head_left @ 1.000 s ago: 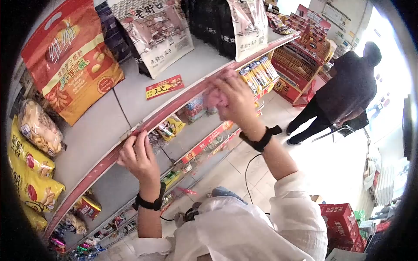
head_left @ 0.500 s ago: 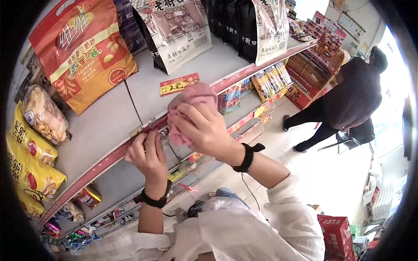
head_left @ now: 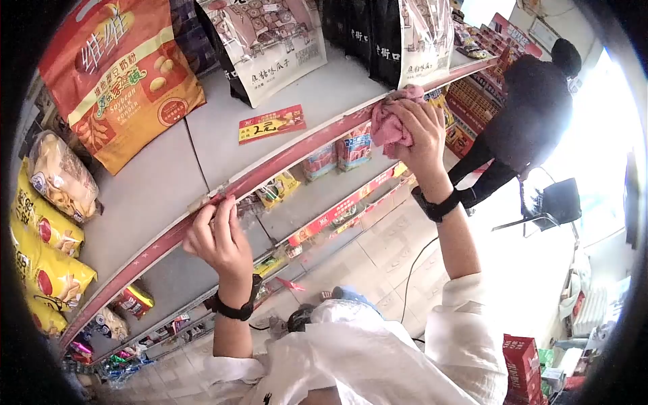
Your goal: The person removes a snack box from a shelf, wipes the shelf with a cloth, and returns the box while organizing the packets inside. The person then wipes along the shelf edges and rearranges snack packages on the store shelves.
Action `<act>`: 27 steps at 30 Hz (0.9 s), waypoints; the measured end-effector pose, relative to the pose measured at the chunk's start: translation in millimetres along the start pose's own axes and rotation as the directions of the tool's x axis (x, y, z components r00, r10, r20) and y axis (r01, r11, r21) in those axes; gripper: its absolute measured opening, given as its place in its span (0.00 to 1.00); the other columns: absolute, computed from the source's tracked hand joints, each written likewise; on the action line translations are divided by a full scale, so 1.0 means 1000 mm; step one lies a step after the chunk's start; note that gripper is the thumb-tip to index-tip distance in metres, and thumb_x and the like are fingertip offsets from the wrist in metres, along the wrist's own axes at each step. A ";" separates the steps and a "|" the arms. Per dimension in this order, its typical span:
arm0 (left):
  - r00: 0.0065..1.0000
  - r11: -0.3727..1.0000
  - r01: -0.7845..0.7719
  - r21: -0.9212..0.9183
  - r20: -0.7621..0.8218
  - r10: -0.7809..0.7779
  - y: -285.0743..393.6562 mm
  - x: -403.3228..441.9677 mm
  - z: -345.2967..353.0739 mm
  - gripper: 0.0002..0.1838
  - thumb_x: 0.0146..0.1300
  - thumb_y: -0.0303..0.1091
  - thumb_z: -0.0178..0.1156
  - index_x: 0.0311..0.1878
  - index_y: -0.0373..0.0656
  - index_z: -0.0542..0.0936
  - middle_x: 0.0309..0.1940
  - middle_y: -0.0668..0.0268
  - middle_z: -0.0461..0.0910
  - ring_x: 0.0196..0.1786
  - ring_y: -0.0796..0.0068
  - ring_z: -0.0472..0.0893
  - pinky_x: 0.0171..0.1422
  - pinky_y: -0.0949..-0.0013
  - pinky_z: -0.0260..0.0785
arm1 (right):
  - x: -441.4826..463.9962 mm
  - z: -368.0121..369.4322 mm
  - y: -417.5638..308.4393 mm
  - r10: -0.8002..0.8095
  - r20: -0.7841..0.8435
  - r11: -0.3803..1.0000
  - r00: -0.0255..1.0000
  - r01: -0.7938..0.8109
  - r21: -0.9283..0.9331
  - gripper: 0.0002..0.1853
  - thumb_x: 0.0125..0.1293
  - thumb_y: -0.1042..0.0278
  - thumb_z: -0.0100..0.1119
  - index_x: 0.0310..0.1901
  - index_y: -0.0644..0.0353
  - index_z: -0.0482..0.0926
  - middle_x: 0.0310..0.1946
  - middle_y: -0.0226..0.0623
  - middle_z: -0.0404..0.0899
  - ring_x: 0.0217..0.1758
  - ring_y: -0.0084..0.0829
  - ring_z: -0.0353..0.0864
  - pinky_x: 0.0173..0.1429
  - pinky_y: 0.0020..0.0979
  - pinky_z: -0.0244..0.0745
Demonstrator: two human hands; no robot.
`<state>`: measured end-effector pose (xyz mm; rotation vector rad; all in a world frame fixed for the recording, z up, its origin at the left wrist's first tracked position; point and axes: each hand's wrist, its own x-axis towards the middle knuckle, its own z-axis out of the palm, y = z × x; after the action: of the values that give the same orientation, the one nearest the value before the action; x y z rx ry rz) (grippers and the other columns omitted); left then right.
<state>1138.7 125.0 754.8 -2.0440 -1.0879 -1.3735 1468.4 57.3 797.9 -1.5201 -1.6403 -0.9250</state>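
Observation:
A pink cloth (head_left: 390, 128) is bunched under my right hand (head_left: 422, 131) and presses against the red front strip (head_left: 304, 145) of the shelf, towards its far right end. My left hand (head_left: 221, 239) rests its fingertips on the same strip, near a worn joint; its fingers are bent, and whether they pinch anything is too small to tell. A red and yellow price card (head_left: 272, 124) lies on the grey shelf (head_left: 223, 162) between the hands, behind the strip.
Behind stand an orange soybean powder bag (head_left: 128, 88) and white-and-black bags (head_left: 270, 50). Yellow snack bags (head_left: 50, 270) fill the left end. Lower shelves (head_left: 182, 283) hold small packets. A person in dark clothes (head_left: 533, 108) stands right, near a black chair (head_left: 560, 202).
My right hand has slid the cloth rightwards along the strip, away from my left hand, which stays near the joint. The person in dark clothes has shifted away from the chair.

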 end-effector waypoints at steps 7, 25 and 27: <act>1.000 1.000 -0.012 -0.009 -0.014 0.011 0.001 0.002 0.000 0.07 0.61 0.34 0.62 0.43 0.50 0.83 0.41 0.70 0.75 0.44 0.66 0.73 0.48 0.61 0.59 | 0.002 0.000 -0.026 0.040 -0.059 0.996 0.997 -0.035 0.083 0.24 0.35 0.73 0.61 0.42 0.53 0.80 0.42 0.32 0.79 0.47 0.36 0.76 0.49 0.37 0.68; 0.996 0.998 -0.060 0.026 -0.065 0.061 -0.005 0.001 0.005 0.08 0.60 0.36 0.63 0.43 0.56 0.83 0.39 0.75 0.74 0.40 0.72 0.72 0.46 0.64 0.55 | -0.026 0.021 -0.017 0.027 -0.064 0.989 0.998 -0.036 -0.143 0.25 0.43 0.71 0.63 0.49 0.53 0.78 0.48 0.32 0.76 0.48 0.34 0.75 0.50 0.35 0.63; 0.997 0.998 -0.056 0.023 -0.057 0.057 -0.004 0.002 0.003 0.08 0.60 0.36 0.63 0.43 0.57 0.83 0.39 0.75 0.74 0.40 0.72 0.73 0.46 0.64 0.55 | -0.033 0.023 -0.003 0.105 -0.094 0.983 0.990 -0.118 -0.139 0.31 0.37 0.73 0.65 0.51 0.53 0.77 0.51 0.33 0.75 0.53 0.35 0.75 0.53 0.38 0.62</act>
<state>1137.7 130.6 754.9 -1.9920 -1.0083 -1.3787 1467.0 60.8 757.7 -1.6280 -1.4381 -1.0517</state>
